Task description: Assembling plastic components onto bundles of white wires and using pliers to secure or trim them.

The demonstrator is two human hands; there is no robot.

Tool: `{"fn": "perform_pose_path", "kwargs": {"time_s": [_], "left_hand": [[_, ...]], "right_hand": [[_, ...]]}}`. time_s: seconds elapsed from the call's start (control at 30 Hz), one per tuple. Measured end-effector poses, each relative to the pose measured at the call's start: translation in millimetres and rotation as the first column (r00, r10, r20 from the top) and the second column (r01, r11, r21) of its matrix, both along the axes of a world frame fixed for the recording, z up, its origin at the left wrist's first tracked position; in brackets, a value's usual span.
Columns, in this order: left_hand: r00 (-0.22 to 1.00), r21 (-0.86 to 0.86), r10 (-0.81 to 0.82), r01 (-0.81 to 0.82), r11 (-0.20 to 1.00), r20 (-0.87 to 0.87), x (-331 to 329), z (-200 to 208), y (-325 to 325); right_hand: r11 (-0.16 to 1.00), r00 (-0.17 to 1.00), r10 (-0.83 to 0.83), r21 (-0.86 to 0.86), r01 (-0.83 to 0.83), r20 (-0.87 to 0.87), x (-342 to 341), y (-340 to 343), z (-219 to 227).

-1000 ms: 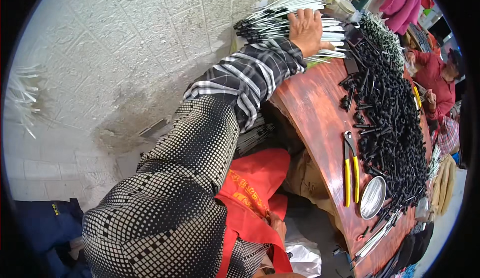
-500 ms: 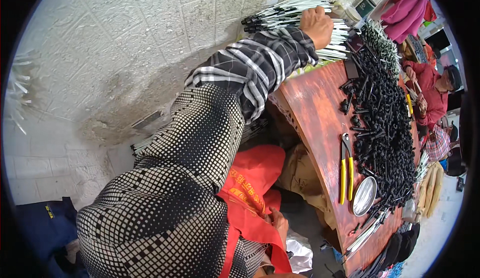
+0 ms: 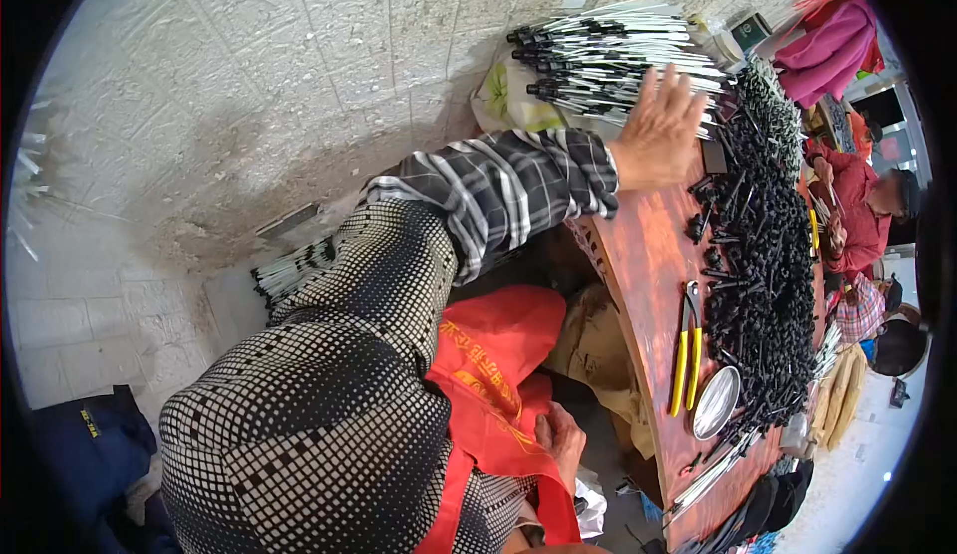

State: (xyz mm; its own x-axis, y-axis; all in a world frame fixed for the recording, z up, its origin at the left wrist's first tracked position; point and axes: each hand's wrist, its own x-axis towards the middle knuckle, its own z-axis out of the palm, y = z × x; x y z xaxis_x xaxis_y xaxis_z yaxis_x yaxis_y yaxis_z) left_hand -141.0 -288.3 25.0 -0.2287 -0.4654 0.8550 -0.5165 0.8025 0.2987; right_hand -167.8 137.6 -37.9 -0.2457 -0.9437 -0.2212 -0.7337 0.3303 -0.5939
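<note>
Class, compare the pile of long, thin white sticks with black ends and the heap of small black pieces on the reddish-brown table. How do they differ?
Colour: the pile of long, thin white sticks with black ends looks mostly white, while the heap of small black pieces looks black.
Arrangement: the sticks lie roughly side by side; the pieces are jumbled.
Shape: the sticks are long and slender; the pieces are shorter.
Shared: both consist of many separate items.
</note>
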Motion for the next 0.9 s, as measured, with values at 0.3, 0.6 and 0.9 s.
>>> {"fn": "perform_pose_path", "kwargs": {"time_s": [0.3,0.6,0.9], "left_hand": [[0.98,0.146,0.059,-0.087,0.985,0.19,11.8,-24.5,-14.3],[0.976,0.173,0.028,-0.066,0.983,0.215,49.6,24.5,-14.2],[0.871,0.241,0.177,-0.313,0.919,0.458,88.2,20.4,-47.8]], "right_hand": [[1.0,1.0,-0.009,0.021,0.009,0.003,5.1,-1.2,-3.9],[0.996,0.996,-0.083,0.029,0.082,0.025,8.6,6.9,-1.2],[0.995,0.998,-0.055,-0.08,0.056,0.01,10.6,15.7,1.9]]}}
